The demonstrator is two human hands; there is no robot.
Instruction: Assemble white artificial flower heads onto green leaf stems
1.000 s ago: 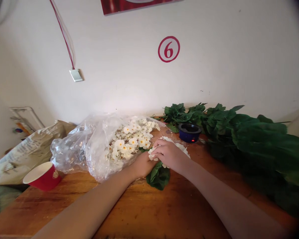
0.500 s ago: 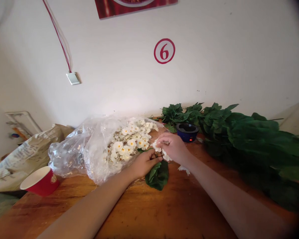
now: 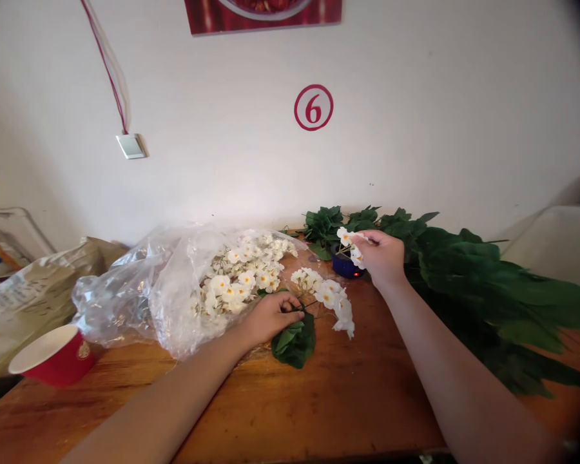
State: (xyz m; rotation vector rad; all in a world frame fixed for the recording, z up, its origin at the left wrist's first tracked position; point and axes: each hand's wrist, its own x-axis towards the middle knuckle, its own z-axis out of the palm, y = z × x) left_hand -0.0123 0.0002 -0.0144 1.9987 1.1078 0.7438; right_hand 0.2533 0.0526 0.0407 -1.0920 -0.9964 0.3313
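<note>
Big wooden worktop (image 3: 319, 399), huge heap of green leaves (image 3: 483, 283) along the right, clear plastic bag (image 3: 125, 303) on the left stuffed with white flowers (image 3: 236, 277), red paper cup (image 3: 53, 354) beside it. Left hand (image 3: 273, 317) closed on a leafy stem (image 3: 294, 345), white flower spray (image 3: 326, 293) running off rightward, nearer that hand. Right hand (image 3: 379, 258), well apart, pinching a small flower sprig (image 3: 350, 248) just above a little blue pot (image 3: 343, 265).

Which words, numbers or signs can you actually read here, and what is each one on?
"6": on a red-ringed round sticker on the wall.
Gold emblem on the red cup: too small to read.
Printing on the beige bag: too blurred to read.
</note>
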